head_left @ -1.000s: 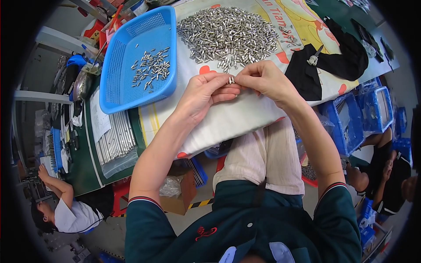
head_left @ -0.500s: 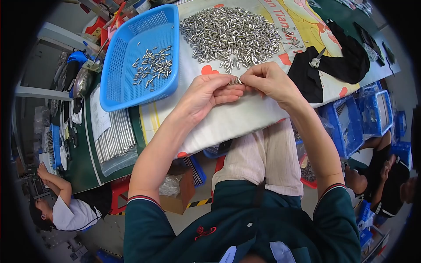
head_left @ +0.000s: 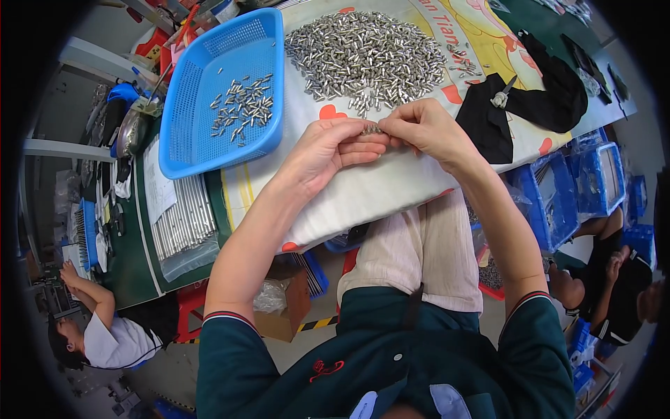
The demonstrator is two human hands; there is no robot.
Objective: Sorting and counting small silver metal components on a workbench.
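Note:
Several small silvery metal pins (head_left: 372, 129) lie in a row along the fingers of my left hand (head_left: 333, 148), its thumb pressed over them. My right hand (head_left: 427, 131) pinches at the right end of that row, its fingertips touching the pins. Just beyond both hands spreads a large heap of the same short metal pins (head_left: 366, 59) on a white patterned cloth (head_left: 349, 195). Left of the heap, a blue plastic basket (head_left: 178, 133) holds a smaller scatter of pins (head_left: 244, 108).
Right of the heap lies a black cloth (head_left: 488, 119) with a small blade tool (head_left: 502, 96) on it. Bundled metal rods (head_left: 183, 216) lie below the basket. Blue crates (head_left: 548, 202) stand at the right. Other people sit at the lower left and far right.
Both hands stay almost in place. The right fingertips have shifted very slightly left along the row of pins.

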